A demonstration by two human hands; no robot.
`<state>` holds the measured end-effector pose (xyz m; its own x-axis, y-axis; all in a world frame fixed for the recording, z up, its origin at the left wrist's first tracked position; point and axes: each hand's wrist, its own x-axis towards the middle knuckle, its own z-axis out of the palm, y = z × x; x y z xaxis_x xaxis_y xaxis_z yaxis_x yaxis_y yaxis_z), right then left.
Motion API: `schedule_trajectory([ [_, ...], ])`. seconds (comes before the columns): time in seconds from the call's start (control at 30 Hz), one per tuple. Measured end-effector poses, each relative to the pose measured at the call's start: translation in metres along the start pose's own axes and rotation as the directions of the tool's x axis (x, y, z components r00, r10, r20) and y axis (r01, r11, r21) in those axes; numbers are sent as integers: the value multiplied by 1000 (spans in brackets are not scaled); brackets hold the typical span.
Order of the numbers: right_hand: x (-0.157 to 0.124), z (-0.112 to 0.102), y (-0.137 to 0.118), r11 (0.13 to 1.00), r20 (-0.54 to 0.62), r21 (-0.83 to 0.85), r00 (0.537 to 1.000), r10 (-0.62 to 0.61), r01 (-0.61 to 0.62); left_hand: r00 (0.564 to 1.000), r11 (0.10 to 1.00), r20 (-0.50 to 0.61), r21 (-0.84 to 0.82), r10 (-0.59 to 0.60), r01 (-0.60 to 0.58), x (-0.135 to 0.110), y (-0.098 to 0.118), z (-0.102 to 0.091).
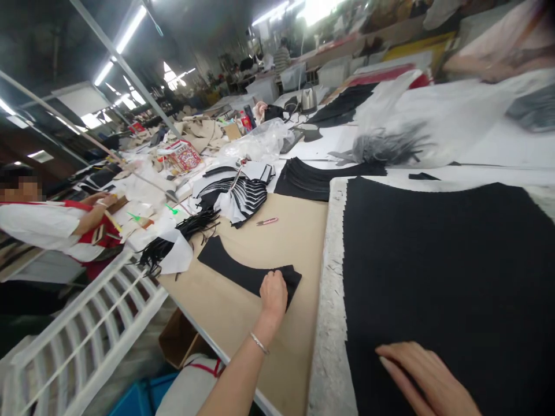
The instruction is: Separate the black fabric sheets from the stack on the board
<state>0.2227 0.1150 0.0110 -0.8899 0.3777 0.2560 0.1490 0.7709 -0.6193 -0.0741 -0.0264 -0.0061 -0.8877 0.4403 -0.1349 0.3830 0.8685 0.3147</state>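
Note:
My left hand (273,293) reaches out over the brown table top (299,231) and closes its fingers on the near end of a curved black fabric piece (234,267); a thin bracelet circles that wrist. My right hand (427,378) lies flat with fingers stretched out on a large black fabric sheet (455,271), at its near edge. That sheet rests on a white layer with a ragged left border (332,277).
A stack of black cut pieces (312,176), striped pieces (243,193), black straps (191,228) and small pink snips (267,221) lie farther along the table. A person in white and red (56,228) sits at left beside a white rail (99,323). Another person's arm (489,55) is at top right.

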Motion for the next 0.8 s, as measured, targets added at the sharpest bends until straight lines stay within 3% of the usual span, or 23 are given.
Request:
schedule_trajectory([
  [0.17, 85, 50, -58, 997, 219, 78, 975, -30, 14, 989, 986, 129, -144, -66, 85, 23, -19, -15],
  [0.3, 139, 100, -71, 990, 273, -23, 954, -127, 138, 979, 955, 194, -276, -56, 110, 36, -37, -9],
  [0.43, 163, 140, -65, 967, 289, -156, 945, -152, 203, 983, 918, 180, -382, -40, 107, 36, -46, -1],
  [0.53, 163, 154, -62, 960, 293, -202, 948, -128, 192, 990, 892, 102, -434, -92, 128, 41, -55, -7],
  [0.67, 155, 161, -58, 944, 292, -274, 951, -101, 184, 973, 851, -35, -493, -227, 180, 73, -93, -39],
  [0.8, 151, 169, -51, 927, 270, -319, 957, -109, 196, 900, 801, -182, -549, -395, 241, 119, -166, -111],
])
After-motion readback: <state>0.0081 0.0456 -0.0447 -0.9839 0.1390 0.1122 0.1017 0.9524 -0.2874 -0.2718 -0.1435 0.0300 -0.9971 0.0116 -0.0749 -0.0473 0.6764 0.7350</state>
